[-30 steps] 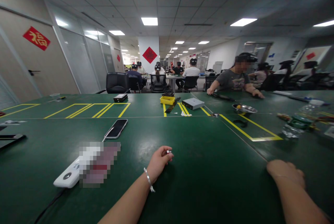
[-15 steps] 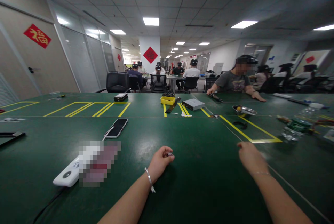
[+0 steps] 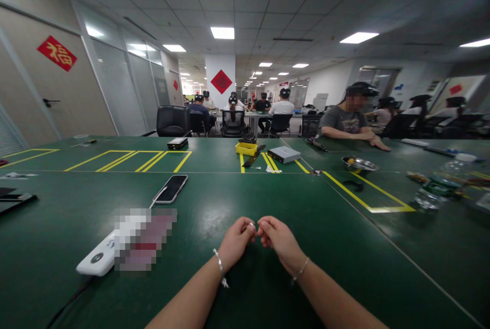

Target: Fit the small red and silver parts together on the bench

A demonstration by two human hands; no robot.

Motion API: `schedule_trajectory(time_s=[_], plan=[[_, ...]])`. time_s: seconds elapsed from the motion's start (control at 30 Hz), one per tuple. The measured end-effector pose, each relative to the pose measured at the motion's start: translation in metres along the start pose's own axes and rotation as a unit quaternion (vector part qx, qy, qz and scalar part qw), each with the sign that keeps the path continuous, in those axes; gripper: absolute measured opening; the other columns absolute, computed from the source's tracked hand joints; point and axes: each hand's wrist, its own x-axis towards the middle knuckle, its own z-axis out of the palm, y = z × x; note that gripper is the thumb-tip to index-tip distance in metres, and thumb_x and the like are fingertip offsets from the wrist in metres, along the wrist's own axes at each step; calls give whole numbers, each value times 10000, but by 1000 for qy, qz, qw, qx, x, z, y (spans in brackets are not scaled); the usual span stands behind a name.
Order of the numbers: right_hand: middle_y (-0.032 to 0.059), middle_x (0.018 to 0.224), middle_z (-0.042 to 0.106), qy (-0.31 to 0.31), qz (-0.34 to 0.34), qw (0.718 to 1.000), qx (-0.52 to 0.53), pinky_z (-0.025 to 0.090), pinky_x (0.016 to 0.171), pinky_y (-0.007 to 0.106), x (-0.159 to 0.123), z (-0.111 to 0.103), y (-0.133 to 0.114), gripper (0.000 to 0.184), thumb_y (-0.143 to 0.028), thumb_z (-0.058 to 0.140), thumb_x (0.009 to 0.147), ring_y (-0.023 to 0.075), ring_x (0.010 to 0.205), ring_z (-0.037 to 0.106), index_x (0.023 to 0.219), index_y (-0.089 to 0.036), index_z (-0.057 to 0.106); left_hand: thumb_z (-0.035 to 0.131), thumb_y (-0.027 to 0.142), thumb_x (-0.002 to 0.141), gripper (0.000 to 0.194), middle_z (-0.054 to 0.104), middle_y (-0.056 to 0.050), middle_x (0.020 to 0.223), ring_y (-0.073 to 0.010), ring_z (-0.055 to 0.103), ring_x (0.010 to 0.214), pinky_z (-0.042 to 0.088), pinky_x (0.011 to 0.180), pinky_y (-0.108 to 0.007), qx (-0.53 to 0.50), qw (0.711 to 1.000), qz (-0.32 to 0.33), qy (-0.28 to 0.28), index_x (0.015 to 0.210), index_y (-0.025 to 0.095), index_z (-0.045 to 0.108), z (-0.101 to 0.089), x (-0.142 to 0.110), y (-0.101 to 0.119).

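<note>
Right hand (image 3: pixel 279 239) come in, curled narrow, beside left hand (image 3: pixel 236 243); left pinches small silver part (image 3: pixel 251 226) above green table (image 3: pixel 329 262); steady, close fingertips suit.

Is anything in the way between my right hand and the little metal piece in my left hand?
Nothing visible. Your right hand is just beside the small metal piece pinched in your left hand, with only the green bench mat beneath them.
</note>
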Motion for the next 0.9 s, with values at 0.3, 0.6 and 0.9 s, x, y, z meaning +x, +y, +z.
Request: schedule_trajectory(time_s=[0.3,0.6,0.9], plan=[[-19,592,513,-66,46,982,170,328,504,206,-8,-3,14,236,-318,621,603,63,520,443,722,-152,503,369,401,770,308,554,3,588,-110,489,543,364,523,-219,37,999,7,-14,705,154,541,2,-4,10],[-34,558,483,-62,74,972,215,343,506,214,-6,-4,15,116,-244,541,635,72,513,452,704,-167,491,470,293,722,182,559,14,664,-109,487,602,364,572,-215,58,998,8,11,823,165,551,2,-5,5],[-34,533,468,-62,71,976,195,313,464,210,-7,-1,13,128,-282,524,643,66,470,426,663,-163,480,540,71,566,176,474,62,585,-84,436,561,336,536,-191,87,996,7,30,704,169,490,6,-6,12]])
